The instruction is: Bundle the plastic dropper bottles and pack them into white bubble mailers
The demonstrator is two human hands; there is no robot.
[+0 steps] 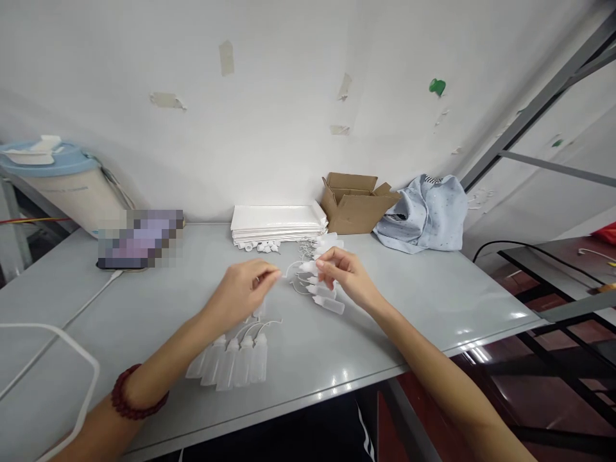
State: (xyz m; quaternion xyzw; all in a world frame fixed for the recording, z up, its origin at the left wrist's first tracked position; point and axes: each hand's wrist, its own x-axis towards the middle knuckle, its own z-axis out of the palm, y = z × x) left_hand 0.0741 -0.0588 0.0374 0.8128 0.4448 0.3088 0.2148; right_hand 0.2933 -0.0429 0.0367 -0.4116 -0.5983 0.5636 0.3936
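My left hand [243,285] is closed in a pinch at the end of a thin white strap [290,265]. This strap curves across to the white nozzle of a small plastic squeeze bottle [307,265], pinched in my right hand [344,273]; the fingers hide most of its body. Just below my right hand lie several more translucent bottles [330,304], nozzles pointing left, with thin straps curling off them. Under my left forearm, a row of similar bottles [240,362] lies side by side, straps trailing up and right from their nozzles.
White flat boxes [279,218] are stacked against the wall, small white caps [267,246] in front. An opened cardboard box [360,208] and light blue cloth [426,215] stand at the back right. A phone [144,237] on a cable and a large tumbler [62,186] are left.
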